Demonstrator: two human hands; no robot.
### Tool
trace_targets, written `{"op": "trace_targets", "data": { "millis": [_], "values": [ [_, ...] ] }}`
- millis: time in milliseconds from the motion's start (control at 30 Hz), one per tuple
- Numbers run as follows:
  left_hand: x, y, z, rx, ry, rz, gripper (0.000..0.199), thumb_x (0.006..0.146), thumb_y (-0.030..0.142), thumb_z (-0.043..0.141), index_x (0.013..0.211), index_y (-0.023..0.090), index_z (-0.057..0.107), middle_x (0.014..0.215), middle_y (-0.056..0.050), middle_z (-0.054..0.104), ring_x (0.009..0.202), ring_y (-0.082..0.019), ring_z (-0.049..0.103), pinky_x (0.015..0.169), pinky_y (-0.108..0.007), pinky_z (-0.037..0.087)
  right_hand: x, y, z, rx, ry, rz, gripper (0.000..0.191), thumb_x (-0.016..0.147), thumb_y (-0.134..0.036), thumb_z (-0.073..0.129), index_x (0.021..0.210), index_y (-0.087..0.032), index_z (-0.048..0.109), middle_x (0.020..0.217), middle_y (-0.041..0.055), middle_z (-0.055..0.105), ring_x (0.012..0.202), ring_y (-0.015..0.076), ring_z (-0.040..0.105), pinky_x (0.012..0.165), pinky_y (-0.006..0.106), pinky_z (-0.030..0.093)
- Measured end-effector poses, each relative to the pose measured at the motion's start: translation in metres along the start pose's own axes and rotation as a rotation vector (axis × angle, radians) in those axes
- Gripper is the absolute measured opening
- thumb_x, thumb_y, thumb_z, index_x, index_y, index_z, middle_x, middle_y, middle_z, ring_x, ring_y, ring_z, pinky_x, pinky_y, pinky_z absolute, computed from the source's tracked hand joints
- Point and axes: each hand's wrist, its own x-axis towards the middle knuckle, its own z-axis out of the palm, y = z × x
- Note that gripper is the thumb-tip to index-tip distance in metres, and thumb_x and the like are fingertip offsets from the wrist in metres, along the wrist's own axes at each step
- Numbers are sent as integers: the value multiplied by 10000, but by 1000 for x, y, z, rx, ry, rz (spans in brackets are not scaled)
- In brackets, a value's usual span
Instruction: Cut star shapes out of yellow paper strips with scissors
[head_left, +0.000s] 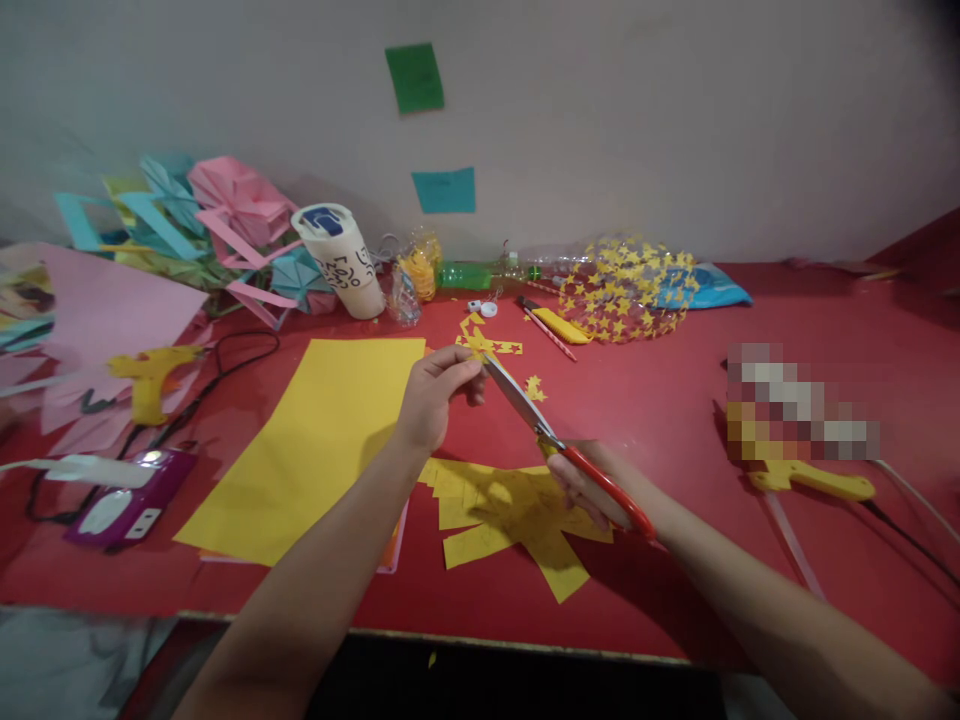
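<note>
Pinched in my left hand is a small piece of yellow paper, partly hidden by the fingers. My right hand is closed round the red-handled scissors. Their blades point up and left, with the tips at the paper by my left fingertips; whether the blades are parted I cannot tell. A few small cut yellow stars lie on the red table just right of the blades. Behind my left hand is a yellow strip with star-shaped holes. Below the hands spread several yellow paper strips.
Large yellow sheets lie left. A yellow glue gun and purple power strip stand farther left; another glue gun lies right. Behind are a white cup, a green bottle and a star-covered clear dome.
</note>
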Motion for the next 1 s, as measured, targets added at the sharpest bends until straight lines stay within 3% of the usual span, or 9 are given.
{"op": "trace_targets", "data": {
  "millis": [200,400,733,1000],
  "values": [
    [1,-2,-2,49,-4,-4,142,707,298,648,621,194,604,564,16,610,479,-88,538,477,-230,477,-1,-2,0,16,10,-78,546,836,-689,501,576,-248,312,440,-78,357,372,76,345,430,255,395],
    [1,-1,-3,42,-15,7,143,691,291,656,600,192,608,543,18,594,475,-89,528,471,-229,461,0,-3,-1,-9,3,-95,532,857,-665,480,572,-251,306,425,-79,332,374,77,343,409,241,350],
    [5,3,-5,73,41,72,108,654,259,654,587,188,610,500,33,548,466,-84,497,458,-222,424,1,0,-1,-23,-33,-48,579,827,-735,466,556,-247,313,442,-60,363,351,65,342,363,234,290],
    [5,0,-6,48,26,68,98,670,248,663,604,184,627,505,35,563,460,-84,511,459,-220,424,2,0,-2,10,-14,-47,579,810,-731,507,562,-239,328,427,-64,386,336,62,357,370,224,323]
  ]
}}
